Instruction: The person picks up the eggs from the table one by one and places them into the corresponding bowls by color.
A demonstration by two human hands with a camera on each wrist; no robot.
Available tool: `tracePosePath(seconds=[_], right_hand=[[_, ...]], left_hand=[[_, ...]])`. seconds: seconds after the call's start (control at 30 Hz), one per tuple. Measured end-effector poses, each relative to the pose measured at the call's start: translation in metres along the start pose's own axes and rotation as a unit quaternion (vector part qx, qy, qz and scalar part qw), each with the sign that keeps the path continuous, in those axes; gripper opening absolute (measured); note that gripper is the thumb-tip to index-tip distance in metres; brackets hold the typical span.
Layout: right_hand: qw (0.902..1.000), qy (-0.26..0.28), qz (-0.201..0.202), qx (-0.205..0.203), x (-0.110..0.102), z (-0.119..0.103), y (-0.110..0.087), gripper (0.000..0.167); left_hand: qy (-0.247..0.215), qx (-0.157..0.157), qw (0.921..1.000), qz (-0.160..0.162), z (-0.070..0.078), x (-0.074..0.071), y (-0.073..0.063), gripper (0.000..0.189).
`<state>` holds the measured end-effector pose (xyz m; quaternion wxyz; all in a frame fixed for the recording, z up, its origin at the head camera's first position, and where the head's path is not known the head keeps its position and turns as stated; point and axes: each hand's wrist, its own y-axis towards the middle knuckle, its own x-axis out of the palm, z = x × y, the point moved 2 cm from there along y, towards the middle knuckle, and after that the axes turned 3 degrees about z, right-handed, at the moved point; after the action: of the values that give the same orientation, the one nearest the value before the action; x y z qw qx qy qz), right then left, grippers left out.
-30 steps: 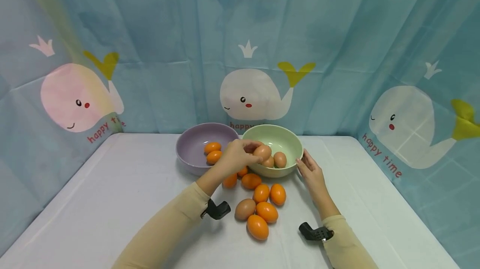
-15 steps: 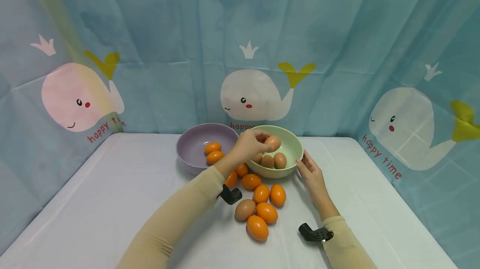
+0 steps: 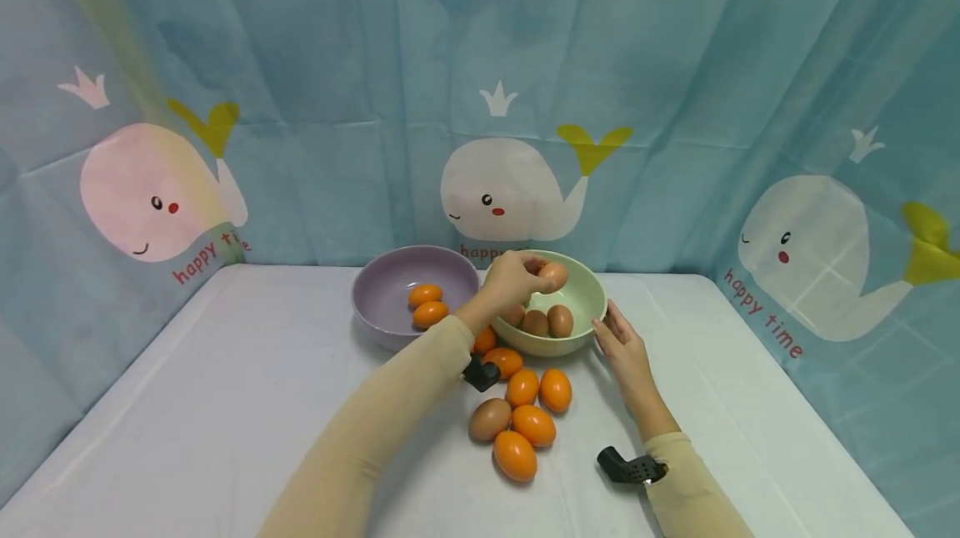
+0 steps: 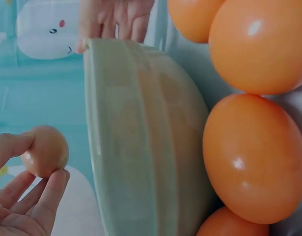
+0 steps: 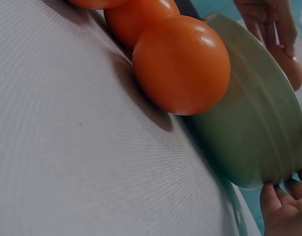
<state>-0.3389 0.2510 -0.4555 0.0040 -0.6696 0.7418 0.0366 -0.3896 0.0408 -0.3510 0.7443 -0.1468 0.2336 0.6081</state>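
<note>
My left hand [image 3: 512, 281] pinches a brown egg [image 3: 553, 276] between thumb and fingertips, above the green bowl [image 3: 581, 296]. The left wrist view shows this egg [image 4: 46, 150] apart from the bowl's rim. Several brown eggs [image 3: 560, 320] lie inside that bowl, some partly hidden by the left hand. On the bowl's right side, my right hand [image 3: 624, 353] holds the wall near the rim. In the right wrist view its fingers [image 5: 271, 201] touch the outside of the bowl [image 5: 256, 105].
Left of the green bowl stands a purple bowl [image 3: 375, 296] holding orange egg-shaped pieces [image 3: 430, 314]. Several more orange pieces [image 3: 515, 455] and one brown egg [image 3: 491, 419] lie on the white cloth [image 3: 225, 404] in front. A blue curtain [image 3: 315, 146] hangs behind.
My left hand has carried the brown egg to the right and slightly farther back over the green bowl. My right hand stays at the bowl's side.
</note>
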Motion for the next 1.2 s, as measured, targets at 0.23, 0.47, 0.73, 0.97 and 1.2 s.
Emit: tracePosePath(seconds=[0.23, 0.47, 0.73, 0.97, 1.2], right_hand=[[0.9999, -0.004, -0.003, -0.009, 0.000, 0.000, 0.000, 0.068], [1.0000, -0.005, -0.007, -0.002, -0.001, 0.002, 0.000, 0.069], [0.9999, -0.014, -0.006, -0.006, -0.002, 0.002, 0.001, 0.069], [0.9998, -0.014, -0.011, -0.004, -0.001, 0.002, 0.001, 0.068], [0.9999, -0.015, -0.006, -0.004, -0.002, 0.002, 0.002, 0.069]], left_hand=[[0.019, 0.000, 0.9998, 0.009, -0.009, 0.011, 0.015, 0.042], [0.015, -0.028, 0.9992, 0.024, -0.020, 0.026, 0.025, 0.039], [0.009, -0.041, 0.9982, 0.042, -0.027, 0.035, 0.031, 0.038], [0.036, -0.036, 0.9977, 0.045, -0.030, 0.038, 0.030, 0.039], [0.072, -0.034, 0.9960, 0.042, -0.034, 0.040, 0.033, 0.039]])
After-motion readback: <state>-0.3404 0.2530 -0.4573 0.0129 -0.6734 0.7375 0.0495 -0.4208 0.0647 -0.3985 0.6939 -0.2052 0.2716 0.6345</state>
